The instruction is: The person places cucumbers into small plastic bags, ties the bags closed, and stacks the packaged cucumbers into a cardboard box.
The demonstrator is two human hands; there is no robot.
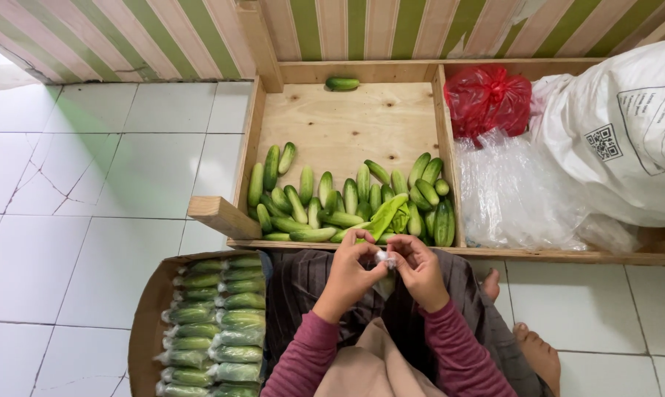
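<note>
My left hand [348,273] and my right hand [417,269] meet over my lap, both pinching a small bunched piece of clear plastic [384,259] between their fingertips. A cucumber in the plastic hangs below the hands, mostly hidden. Just beyond my hands a wooden tray [248,154] holds a pile of loose green cucumbers [347,202] along its near edge. One cucumber [342,84] lies alone at the tray's far edge.
A cardboard box [142,323] at my left holds rows of plastic-wrapped cucumbers [215,331]. To the right lie a red plastic bag [488,99], clear plastic bags [520,195] and a large white sack [623,132]. White tiled floor [90,220] spreads left. My bare feet [534,349] show at right.
</note>
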